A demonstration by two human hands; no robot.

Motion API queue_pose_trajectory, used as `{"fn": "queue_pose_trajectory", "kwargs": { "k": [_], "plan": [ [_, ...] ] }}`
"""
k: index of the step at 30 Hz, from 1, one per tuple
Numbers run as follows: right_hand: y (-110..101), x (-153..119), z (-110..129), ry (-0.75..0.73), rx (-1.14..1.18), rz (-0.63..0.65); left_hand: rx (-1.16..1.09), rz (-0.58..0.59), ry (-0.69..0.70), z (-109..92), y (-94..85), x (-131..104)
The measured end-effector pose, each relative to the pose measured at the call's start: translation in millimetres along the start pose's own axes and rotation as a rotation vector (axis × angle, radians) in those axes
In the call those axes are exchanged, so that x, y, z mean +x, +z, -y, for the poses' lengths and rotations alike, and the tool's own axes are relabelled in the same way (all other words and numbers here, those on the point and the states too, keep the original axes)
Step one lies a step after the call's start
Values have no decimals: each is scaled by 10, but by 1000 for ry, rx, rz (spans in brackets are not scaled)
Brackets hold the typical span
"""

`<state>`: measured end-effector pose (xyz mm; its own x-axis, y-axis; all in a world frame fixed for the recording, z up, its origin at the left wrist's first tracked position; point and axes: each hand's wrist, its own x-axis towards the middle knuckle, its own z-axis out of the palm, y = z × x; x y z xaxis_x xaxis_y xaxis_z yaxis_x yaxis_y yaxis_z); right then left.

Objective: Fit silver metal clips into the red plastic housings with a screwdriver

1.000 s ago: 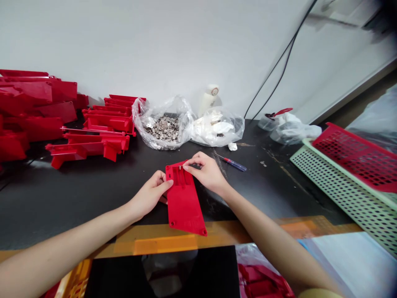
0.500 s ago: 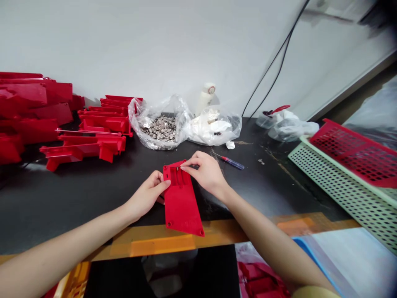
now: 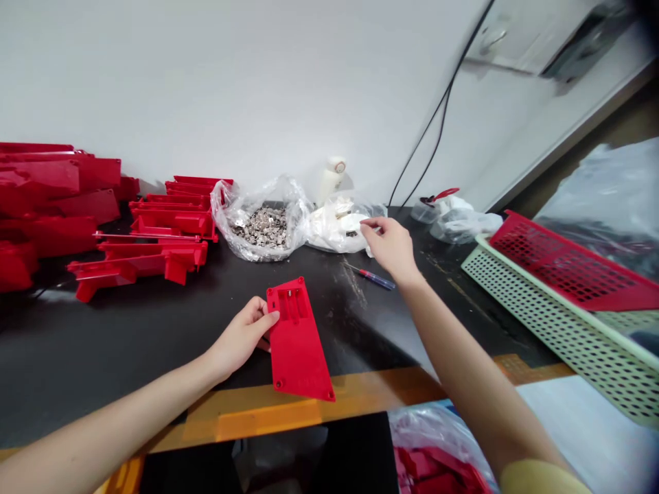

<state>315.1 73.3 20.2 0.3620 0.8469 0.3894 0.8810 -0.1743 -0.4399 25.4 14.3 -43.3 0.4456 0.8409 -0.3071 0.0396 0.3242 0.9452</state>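
My left hand (image 3: 241,339) grips the left edge of a red plastic panel (image 3: 301,357), thumb on top and the other fingers underneath. The panel lies tilted over the table's front edge; small metal pieces show in the recess near its top. Up and to the right, my right hand (image 3: 388,247) is off the panel, beside a clear bag of white items (image 3: 337,223). Its thumb and index finger are pinched together; whatever they may hold is too small to make out. A clear bag of small metal parts (image 3: 265,228) stands left of the white items.
Red plastic parts (image 3: 149,257) are piled at the left. A screwdriver (image 3: 378,278) lies below my right hand. A white bottle (image 3: 331,180) stands by the wall. Green (image 3: 546,315) and red baskets (image 3: 571,267) are at the right, with a small knotted bag (image 3: 466,225) behind.
My right hand has left the panel's recess and moved up and right to the bag of white items. My left hand still holds the panel. The view has shifted slightly.
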Motion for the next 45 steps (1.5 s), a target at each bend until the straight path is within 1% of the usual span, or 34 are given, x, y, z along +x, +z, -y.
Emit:
{"fn": "queue_pose_trajectory", "kwargs": {
  "k": [2, 4, 7, 8, 10, 14, 18, 22, 26, 29, 32, 34, 36, 39, 42, 45],
  "plan": [
    [-13, 251, -100, 25, -111, 74, 2, 3, 2, -4, 0, -3],
    [50, 472, -173, 35, -215, 192, 2, 5, 4, -9, 1, -5],
    [224, 718, -227, 42, -347, 379, 0, 11, 4, -14, 0, -4],
    [285, 775, -231, 49, -386, 426, -1, 14, 4, -15, -1, -4],
    [398, 856, -221, 66, -454, 481, -3, 18, 4, -13, -6, -2],
    [563, 920, -161, 81, -538, 497, -2, 21, 3, -2, -15, 3],
    [653, 928, -122, 82, -559, 501, -3, 25, 10, 9, -19, 10],
    [654, 932, -123, 77, -523, 519, -7, 27, 18, 23, -24, 17],
    [597, 916, -125, 36, -399, 532, -17, 29, 24, 36, -31, 18],
    [535, 878, -131, 24, -270, 470, -26, 33, 27, 37, -29, 14],
    [446, 815, -112, 26, -99, 349, -34, 34, 28, 35, -23, 14],
    [376, 736, -55, 18, 50, 272, -37, 34, 28, 34, -21, 16],
    [307, 603, 50, 1, 224, 231, -37, 35, 27, 35, -21, 19],
    [233, 287, 263, -17, 497, 261, -35, 37, 26, 40, -24, 24],
    [221, -92, 454, -23, 732, 367, -32, 37, 25, 45, -27, 28],
    [280, -398, 551, 10, 904, 480, -31, 35, 25, 46, -29, 29]
  ]
}}
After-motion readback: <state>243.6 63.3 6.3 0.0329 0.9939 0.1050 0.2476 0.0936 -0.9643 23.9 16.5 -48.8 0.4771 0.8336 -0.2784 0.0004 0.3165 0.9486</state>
